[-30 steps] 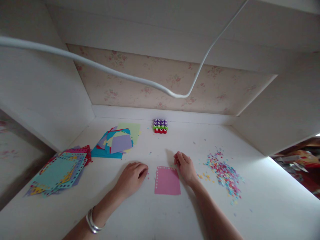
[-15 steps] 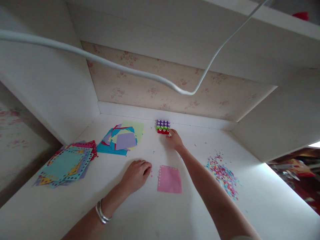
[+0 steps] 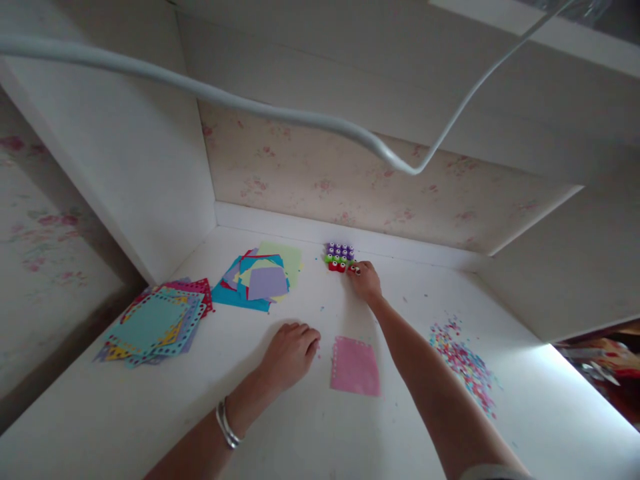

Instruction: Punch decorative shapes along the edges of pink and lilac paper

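Note:
At the back of the white table stands a block of small eye-topped pieces [image 3: 341, 251] in purple, green and red rows. My right hand [image 3: 365, 281] is closed with its fingertips on a red eye-topped piece [image 3: 353, 269] at the right end of the front row, a little apart from the other red ones. My left hand [image 3: 291, 355] rests on the table with its fingers curled in; nothing shows in it, though its underside is hidden. Between my arms lies a pink paper square [image 3: 356, 365] with small holes along its left and upper edges.
Left of centre is a pile of coloured paper sheets [image 3: 269, 283]. Farther left lies a stack of hole-edged papers [image 3: 155, 323]. Paper confetti [image 3: 465, 363] is spread at the right. A white cable [image 3: 300, 117] crosses in front, below a shelf [image 3: 320, 60]; panels close both sides.
My right hand has closed on a red piece at the row's right end, and a gap now shows beside it. My left hand stays on the table. The view has shifted slightly.

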A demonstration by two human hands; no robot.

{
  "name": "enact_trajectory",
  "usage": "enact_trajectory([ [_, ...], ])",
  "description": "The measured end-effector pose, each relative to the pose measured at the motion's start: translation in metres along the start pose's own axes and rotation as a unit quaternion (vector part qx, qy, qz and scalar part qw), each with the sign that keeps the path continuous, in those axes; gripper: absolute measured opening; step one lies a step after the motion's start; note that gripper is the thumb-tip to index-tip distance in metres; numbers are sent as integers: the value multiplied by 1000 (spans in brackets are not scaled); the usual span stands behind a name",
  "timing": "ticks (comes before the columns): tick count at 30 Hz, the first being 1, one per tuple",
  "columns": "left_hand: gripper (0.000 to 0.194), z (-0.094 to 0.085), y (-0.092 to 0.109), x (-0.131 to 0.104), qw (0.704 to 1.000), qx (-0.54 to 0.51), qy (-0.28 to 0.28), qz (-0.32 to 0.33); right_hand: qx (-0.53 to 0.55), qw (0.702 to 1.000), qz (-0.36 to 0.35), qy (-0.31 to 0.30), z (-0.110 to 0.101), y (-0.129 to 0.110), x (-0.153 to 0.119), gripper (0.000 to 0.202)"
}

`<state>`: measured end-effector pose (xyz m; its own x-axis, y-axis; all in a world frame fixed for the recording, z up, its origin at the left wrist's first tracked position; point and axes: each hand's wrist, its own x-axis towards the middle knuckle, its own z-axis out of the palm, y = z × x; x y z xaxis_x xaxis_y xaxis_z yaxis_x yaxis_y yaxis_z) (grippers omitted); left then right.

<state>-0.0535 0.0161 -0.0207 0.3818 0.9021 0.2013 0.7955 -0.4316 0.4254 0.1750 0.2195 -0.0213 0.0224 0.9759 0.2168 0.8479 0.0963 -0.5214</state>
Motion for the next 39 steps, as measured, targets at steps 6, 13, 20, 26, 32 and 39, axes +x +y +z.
enact_trajectory([
  [6,18,-2,0,-1,1000,-23,17,-3,95,995,-15,-41,-16,-1,-27,33],
  [13,32,-4,0,-3,994,-69,89,2,195,928,-171,-267,-35,-37,-134,15],
  [20,44,-4,4,-9,995,-79,37,51,118,939,-257,-195,-53,-29,-172,44],
  [26,36,-1,12,-9,996,-76,-2,49,15,961,-179,-212,-72,8,-184,49],
  [32,20,-1,10,-3,988,-154,6,0,56,971,-83,-217,-79,14,-182,38],
  [39,17,-1,10,-1,969,-236,-2,-72,241,958,43,-152,-72,17,-189,45],
])
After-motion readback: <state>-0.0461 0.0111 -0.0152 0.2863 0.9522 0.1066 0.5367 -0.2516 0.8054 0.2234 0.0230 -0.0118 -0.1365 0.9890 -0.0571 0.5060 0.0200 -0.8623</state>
